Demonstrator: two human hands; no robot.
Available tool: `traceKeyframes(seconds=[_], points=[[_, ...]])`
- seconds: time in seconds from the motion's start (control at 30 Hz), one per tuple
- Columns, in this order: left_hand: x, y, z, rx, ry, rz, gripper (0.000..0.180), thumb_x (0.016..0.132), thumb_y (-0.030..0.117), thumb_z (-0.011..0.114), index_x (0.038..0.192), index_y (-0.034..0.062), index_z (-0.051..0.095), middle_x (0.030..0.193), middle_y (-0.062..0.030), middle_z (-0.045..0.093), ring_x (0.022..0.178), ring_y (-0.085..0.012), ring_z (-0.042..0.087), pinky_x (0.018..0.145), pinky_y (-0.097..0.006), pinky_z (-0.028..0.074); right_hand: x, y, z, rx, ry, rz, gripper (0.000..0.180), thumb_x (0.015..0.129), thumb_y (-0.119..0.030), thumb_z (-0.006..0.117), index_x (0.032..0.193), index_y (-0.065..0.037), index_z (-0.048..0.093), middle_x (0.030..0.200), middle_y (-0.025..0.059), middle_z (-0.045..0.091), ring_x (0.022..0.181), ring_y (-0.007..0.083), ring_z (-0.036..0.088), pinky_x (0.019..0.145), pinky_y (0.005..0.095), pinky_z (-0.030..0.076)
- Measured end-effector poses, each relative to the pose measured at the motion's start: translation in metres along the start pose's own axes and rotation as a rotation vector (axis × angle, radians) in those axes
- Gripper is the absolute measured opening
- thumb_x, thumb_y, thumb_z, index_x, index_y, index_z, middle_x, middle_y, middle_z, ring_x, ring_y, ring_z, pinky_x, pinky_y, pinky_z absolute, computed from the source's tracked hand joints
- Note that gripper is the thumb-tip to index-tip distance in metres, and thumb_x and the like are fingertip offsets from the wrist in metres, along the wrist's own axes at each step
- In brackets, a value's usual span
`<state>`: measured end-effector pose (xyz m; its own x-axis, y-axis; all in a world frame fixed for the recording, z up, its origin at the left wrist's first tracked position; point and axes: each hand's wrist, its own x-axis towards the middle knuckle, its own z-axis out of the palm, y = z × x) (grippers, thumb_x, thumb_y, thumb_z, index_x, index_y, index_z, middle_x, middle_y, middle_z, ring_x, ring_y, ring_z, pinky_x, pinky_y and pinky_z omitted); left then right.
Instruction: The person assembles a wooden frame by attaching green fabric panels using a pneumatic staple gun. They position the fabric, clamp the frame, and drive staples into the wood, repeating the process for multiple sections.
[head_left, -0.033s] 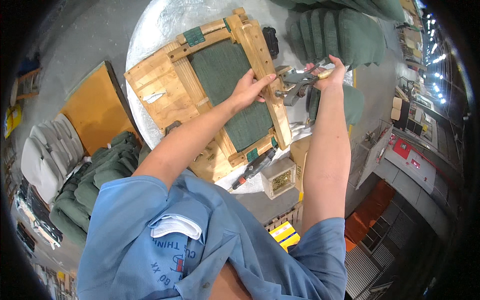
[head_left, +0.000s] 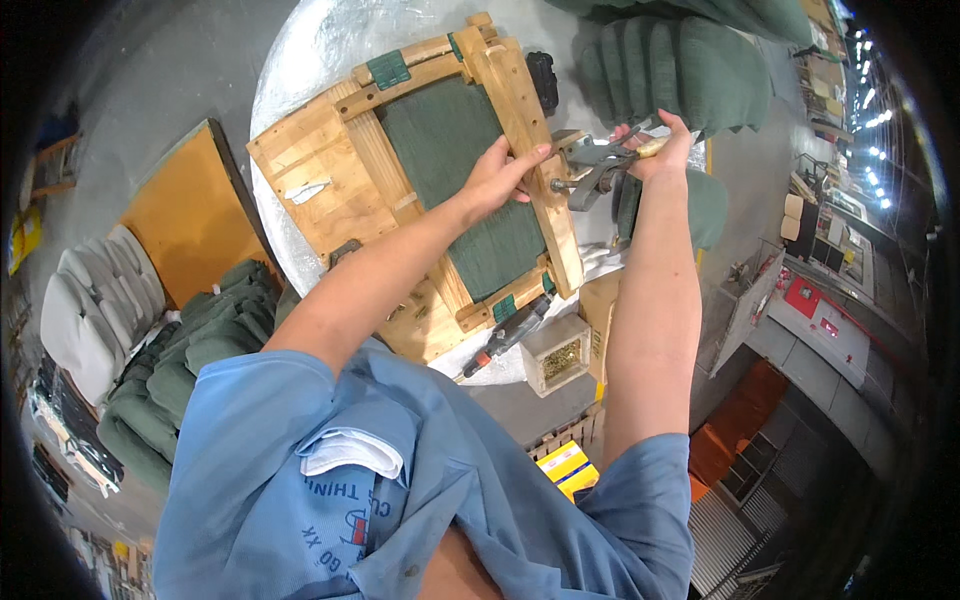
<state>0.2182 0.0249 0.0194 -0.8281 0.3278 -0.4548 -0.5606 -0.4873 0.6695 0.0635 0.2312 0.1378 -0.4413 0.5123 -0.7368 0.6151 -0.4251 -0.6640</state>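
A wooden frame jig (head_left: 367,160) with green corner pieces lies on a plywood board (head_left: 320,215). Dark green fabric (head_left: 440,140) shows inside it. Across its right side runs a thick wooden bar (head_left: 520,110), tilted. My left hand (head_left: 500,178) is closed on this bar, thumb on top and fingers over its inner edge. To the right of the bar, a grey metal clamp (head_left: 590,180) sits against it; its bolt head touches the bar's side. My right hand (head_left: 660,150) grips the clamp's pale handle, with some fingers hidden behind the metal.
The round table (head_left: 290,80) is wrapped in shiny film. A power tool (head_left: 508,337) and a box of small fasteners (head_left: 557,355) lie near its front edge. Green cushions (head_left: 680,70) stand at the back right. More green cushions (head_left: 190,360) and white ones (head_left: 100,300) are stacked left.
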Motion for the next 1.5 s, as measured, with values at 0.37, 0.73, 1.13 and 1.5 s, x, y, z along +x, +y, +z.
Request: traceKeyframes(seconds=[0.37,0.73,1.13,1.5], points=[[0.007,-0.001,-0.007,-0.058,-0.034,0.001,0.08,0.1,0.07,0.055,0.139,0.0011,0.049,0.112,-0.0131,0.068,0.081,-0.0155,0.071,0.069,-0.029,0.063,0.031,0.005,-0.005,-0.05,-0.083,-0.13,0.057,0.089,-0.019,0.058,0.133,0.008,0.035,0.108,0.0274,0.055,0.089,0.0397,0.061,0.08,0.0604,0.055],[0.01,0.007,0.002,-0.031,0.054,-0.01,0.061,0.096,0.046,0.074,0.13,-0.0016,0.058,0.104,-0.0112,0.067,0.079,-0.0171,0.071,0.062,-0.031,0.065,0.024,0.006,0.003,-0.077,0.194,-0.38,0.032,0.09,-0.017,0.061,0.114,0.002,0.052,0.094,0.0132,0.057,0.088,0.0331,0.065,0.072,0.0516,0.055],[0.009,-0.003,0.004,-0.108,0.105,-0.01,0.048,0.099,0.036,0.074,0.128,0.0009,0.059,0.101,-0.0085,0.073,0.075,-0.0132,0.071,0.061,-0.028,0.062,0.02,0.005,0.002,0.099,0.288,-0.44,0.049,0.1,-0.041,0.05,0.133,-0.006,0.054,0.095,0.0109,0.06,0.072,0.0223,0.052,0.064,0.0418,0.048],[0.014,-0.003,0.002,-0.052,0.128,-0.024,0.048,0.099,0.033,0.075,0.127,-0.0011,0.057,0.095,-0.0083,0.075,0.079,-0.0138,0.074,0.061,-0.028,0.062,-0.008,0.008,0.029,-0.178,0.494,-0.561,0.051,0.101,-0.035,0.04,0.113,0.008,0.064,0.107,0.0222,0.069,0.075,0.0335,0.064,0.054,0.0452,0.048]])
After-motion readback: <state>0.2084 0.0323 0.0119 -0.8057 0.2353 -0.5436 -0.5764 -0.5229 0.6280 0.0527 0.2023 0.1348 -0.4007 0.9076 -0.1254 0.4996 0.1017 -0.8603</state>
